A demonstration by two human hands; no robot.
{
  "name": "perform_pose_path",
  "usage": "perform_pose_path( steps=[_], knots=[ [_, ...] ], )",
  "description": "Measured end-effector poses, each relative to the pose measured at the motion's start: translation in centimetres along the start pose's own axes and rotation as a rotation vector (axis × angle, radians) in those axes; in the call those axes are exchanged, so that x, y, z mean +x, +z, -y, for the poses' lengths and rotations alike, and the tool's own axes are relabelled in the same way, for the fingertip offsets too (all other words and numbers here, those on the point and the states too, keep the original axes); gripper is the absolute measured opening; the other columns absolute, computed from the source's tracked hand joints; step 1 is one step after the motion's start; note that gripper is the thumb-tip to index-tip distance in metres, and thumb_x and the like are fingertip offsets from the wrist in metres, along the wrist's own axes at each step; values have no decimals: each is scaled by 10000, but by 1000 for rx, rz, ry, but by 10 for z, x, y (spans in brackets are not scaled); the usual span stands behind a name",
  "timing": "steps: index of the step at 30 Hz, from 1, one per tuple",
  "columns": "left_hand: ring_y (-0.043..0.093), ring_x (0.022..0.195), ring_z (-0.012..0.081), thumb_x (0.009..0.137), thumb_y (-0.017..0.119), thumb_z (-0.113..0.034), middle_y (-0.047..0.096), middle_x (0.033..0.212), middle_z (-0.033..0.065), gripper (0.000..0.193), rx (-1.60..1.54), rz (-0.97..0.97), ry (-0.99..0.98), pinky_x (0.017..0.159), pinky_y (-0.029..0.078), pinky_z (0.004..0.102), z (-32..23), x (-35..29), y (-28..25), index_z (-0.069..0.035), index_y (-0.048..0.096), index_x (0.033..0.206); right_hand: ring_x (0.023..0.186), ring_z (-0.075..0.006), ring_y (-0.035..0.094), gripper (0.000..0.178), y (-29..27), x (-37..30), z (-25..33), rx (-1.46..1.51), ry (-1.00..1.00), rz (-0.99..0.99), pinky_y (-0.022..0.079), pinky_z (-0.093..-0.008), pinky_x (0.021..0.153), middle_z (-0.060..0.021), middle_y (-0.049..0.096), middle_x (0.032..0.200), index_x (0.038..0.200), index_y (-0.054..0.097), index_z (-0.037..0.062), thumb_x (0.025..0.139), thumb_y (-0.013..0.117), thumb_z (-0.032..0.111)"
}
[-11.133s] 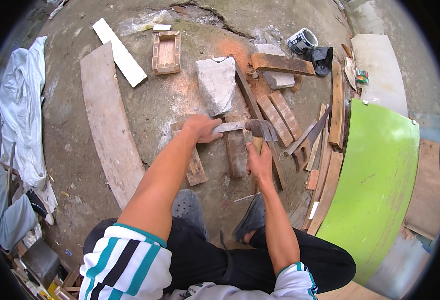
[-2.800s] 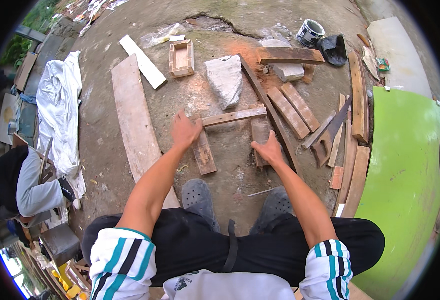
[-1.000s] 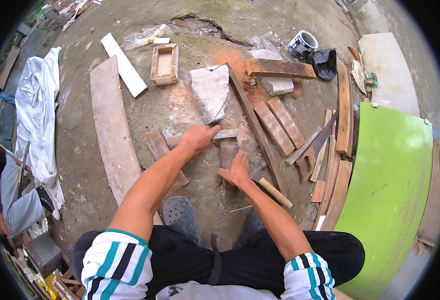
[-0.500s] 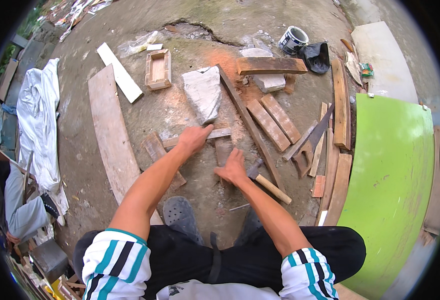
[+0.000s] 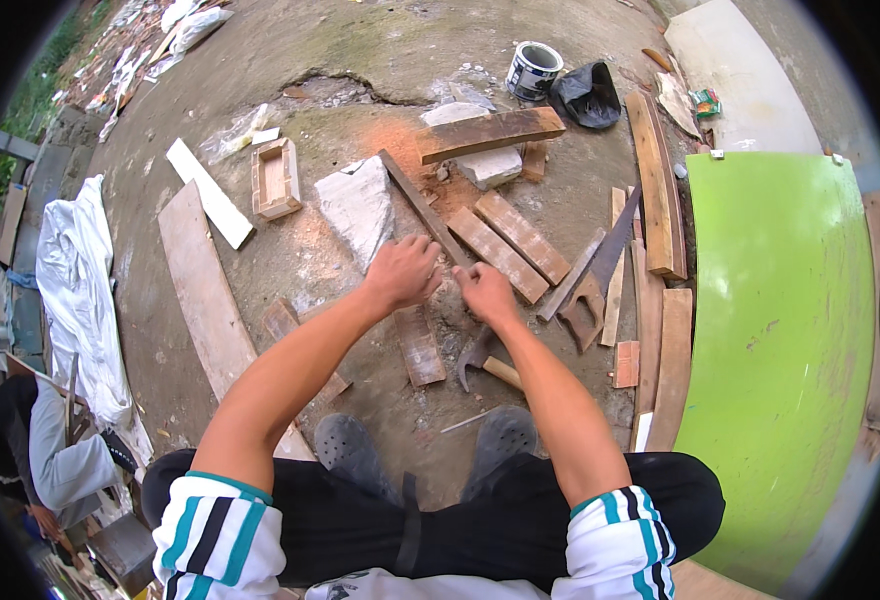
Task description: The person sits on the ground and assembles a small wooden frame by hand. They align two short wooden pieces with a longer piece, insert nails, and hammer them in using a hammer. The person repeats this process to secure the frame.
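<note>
Left hand (image 5: 400, 272) beside jagged greyish-white stone (image 5: 353, 207), right hand (image 5: 486, 295) farther right; fingers curled, grip unclear. Careless bump could shift long dark wooden strip (image 5: 421, 205).

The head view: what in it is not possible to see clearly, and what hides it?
In the head view:
Hammer: handle's end, behind the right forearm.
Left short plank: middle, behind the left forearm.
Anything in the left hand or right hand: covered by the hands themselves or too small.
Co-worker: partly lost at the dark rim.
</note>
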State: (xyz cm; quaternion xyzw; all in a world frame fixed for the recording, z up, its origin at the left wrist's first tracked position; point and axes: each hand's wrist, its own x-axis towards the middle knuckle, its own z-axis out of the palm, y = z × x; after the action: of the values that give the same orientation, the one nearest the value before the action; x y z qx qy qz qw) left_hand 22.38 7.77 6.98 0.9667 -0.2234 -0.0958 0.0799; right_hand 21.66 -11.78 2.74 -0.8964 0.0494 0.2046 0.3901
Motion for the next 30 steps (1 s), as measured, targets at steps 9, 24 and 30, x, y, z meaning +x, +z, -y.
perform_pose_path(
  steps=[9,24,30],
  knots=[
    [491,1312,326,939,603,-441,565,1340,142,499,-130,-328,158,1130,351,453,-72,166,63,-69,593,1270,972,-415,690,357,-112,82,-86,-35,117,-358,528,-480,848,-221,730,987,990,729,18,921,639,356],
    [547,1212,304,892,650,-437,598,1239,119,437,-325,-217,263,1057,399,480,-73,225,73,-87,646,1155,940,-360,701,257,-236,309,-113,26,-86,-512,534,-434,844,-198,732,981,1062,730,41,915,648,234],
    [552,1205,275,883,671,-454,584,1244,89,455,-273,-267,280,1029,412,473,-77,247,72,-137,656,1209,1037,-390,671,248,-247,400,-93,-115,-215,-580,520,-471,919,-220,713,1087,1074,737,42,900,637,189]
  ],
)
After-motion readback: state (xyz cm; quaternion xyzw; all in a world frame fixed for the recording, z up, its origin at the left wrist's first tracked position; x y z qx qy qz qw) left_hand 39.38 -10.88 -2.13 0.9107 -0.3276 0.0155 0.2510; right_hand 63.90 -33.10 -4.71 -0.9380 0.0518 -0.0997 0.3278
